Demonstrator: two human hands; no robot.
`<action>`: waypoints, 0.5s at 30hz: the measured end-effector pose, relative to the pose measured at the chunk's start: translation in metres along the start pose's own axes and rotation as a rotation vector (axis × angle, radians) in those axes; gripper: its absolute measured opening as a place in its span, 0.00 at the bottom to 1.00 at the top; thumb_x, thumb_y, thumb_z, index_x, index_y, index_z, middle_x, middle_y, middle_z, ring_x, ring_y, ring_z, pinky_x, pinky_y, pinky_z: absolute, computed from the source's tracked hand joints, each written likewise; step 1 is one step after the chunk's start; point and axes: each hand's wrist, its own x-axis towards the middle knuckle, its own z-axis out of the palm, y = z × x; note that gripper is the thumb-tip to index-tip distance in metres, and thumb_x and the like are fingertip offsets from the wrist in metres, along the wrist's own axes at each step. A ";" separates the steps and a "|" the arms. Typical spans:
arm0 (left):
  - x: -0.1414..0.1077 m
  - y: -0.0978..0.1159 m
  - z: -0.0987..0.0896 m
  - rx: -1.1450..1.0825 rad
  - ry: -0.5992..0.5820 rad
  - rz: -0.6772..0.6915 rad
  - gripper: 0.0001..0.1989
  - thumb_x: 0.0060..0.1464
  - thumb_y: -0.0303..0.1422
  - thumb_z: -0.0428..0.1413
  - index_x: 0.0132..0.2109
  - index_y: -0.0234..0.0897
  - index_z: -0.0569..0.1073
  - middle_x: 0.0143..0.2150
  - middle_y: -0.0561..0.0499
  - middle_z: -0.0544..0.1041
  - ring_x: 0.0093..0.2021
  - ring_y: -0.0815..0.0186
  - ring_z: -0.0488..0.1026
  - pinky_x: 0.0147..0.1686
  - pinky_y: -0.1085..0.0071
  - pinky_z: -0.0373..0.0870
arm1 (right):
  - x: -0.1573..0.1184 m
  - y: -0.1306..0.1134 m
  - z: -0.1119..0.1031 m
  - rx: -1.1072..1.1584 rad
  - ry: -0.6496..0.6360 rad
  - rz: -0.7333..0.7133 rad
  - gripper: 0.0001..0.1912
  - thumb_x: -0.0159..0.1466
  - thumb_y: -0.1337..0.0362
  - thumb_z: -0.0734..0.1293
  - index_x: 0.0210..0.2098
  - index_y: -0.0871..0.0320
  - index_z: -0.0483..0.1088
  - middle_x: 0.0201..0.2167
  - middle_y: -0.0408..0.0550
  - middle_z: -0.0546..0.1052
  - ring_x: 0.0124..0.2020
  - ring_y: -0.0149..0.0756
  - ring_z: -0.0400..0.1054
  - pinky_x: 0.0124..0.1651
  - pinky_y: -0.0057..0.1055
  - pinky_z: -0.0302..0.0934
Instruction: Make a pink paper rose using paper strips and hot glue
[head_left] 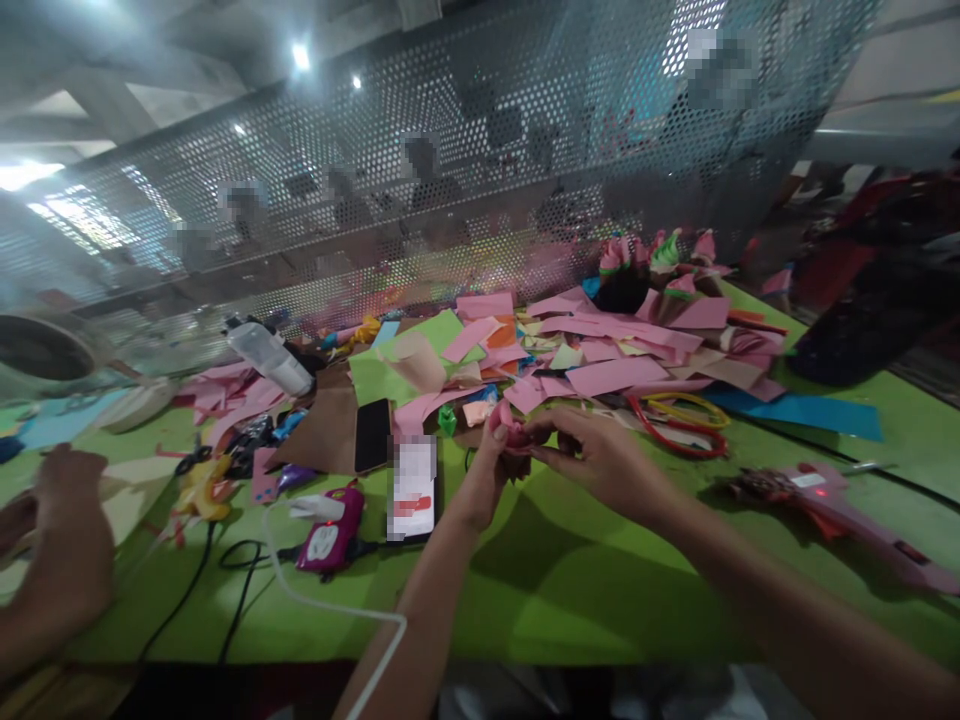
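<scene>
A small pink folded piece [511,430] is held up above the green table, near the middle of the head view. My left hand [489,462] is closed around its left and lower side. From the right, my right hand [574,447] pinches the edge of the same piece between thumb and fingers. Its exact shape is partly hidden by the fingers. Just behind my hands lie a green scrap [447,420] and pink paper strips [615,376].
Phones [373,436] and a magenta device [330,530] with cables lie left. Scissors [681,428], blue paper [802,412] and a pink glue gun [847,515] lie right. A perforated screen [450,180] stands behind. Another person's hand [71,500] is far left.
</scene>
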 end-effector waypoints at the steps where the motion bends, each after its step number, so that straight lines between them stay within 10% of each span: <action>1: 0.000 0.000 0.000 0.003 -0.006 0.004 0.24 0.50 0.52 0.61 0.45 0.39 0.70 0.29 0.56 0.68 0.26 0.72 0.61 0.27 0.73 0.57 | 0.000 -0.001 0.000 0.000 -0.003 -0.001 0.08 0.63 0.70 0.67 0.41 0.55 0.75 0.38 0.47 0.81 0.37 0.36 0.74 0.39 0.30 0.66; 15: -0.001 0.003 0.000 0.040 0.038 0.026 0.27 0.48 0.53 0.63 0.47 0.38 0.70 0.33 0.54 0.71 0.27 0.72 0.63 0.28 0.73 0.58 | -0.001 0.003 -0.003 0.003 0.020 0.025 0.05 0.64 0.68 0.67 0.38 0.55 0.75 0.37 0.47 0.81 0.37 0.36 0.73 0.37 0.29 0.64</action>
